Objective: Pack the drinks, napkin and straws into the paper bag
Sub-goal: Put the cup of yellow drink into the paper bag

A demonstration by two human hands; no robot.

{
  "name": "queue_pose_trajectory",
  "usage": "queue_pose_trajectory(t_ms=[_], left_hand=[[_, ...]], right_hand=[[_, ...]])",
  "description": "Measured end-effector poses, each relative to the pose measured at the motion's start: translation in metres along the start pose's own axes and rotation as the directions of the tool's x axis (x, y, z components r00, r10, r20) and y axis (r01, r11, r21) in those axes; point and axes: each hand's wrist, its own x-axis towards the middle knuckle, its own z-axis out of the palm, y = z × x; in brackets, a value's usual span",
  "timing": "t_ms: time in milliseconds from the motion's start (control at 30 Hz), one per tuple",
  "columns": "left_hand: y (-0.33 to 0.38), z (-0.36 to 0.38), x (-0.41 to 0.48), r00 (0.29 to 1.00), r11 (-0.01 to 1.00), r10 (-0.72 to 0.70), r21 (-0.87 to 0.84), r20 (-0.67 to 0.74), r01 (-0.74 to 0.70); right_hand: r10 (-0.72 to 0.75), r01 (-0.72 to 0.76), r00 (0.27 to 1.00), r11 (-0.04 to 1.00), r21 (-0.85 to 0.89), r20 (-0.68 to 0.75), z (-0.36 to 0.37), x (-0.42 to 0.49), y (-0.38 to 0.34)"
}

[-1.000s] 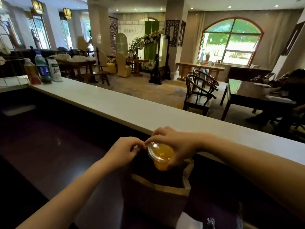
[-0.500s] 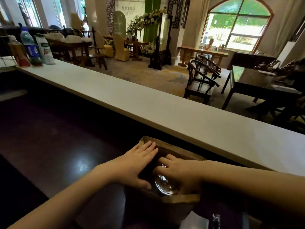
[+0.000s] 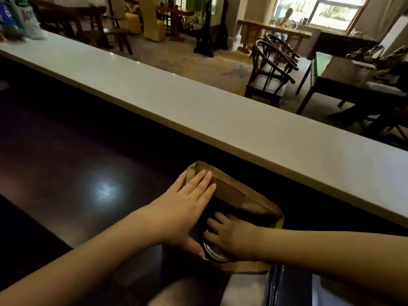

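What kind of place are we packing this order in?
Likely a cafe or restaurant, behind its service counter: dining chairs and tables fill the room beyond, where a seated person waits by the window.

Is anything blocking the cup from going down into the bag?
Nothing visible. The right hand is inside the open paper bag on the cup's lid; the left hand holds the mouth apart.
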Motion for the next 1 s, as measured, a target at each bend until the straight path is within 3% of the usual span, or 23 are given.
queue_pose_trajectory(t_ms=[167, 433, 633, 767, 1000], left_hand=[[0.006, 0.001, 0.000, 1.000, 1.000, -0.013, 0.003, -0.001, 0.013], [0.012, 0.001, 0.005, 0.999, 0.999, -0.026, 0.034, 0.031, 0.025], [0.015, 0.000, 0.005, 0.998, 0.998, -0.033, 0.046, 0.061, 0.031], [0.015, -0.002, 0.004, 0.996, 0.998, -0.040, 0.058, 0.077, 0.036], [0.008, -0.005, 0.004, 0.993, 0.997, -0.059, 0.054, 0.098, 0.054]], right_hand=[[0.049, -0.050, 0.999, 0.996, 0.070, 0.014, 0.005, 0.004, -0.001], [0.093, -0.091, 0.992, 0.995, -0.031, 0.084, 0.029, 0.021, -0.011], [0.101, -0.104, 0.991, 0.994, 0.025, 0.089, 0.034, 0.022, -0.016], [0.109, -0.121, 0.981, 0.990, 0.071, 0.158, 0.025, 0.016, -0.016], [0.092, -0.097, 0.986, 0.995, 0.028, 0.138, 0.000, -0.003, -0.016]])
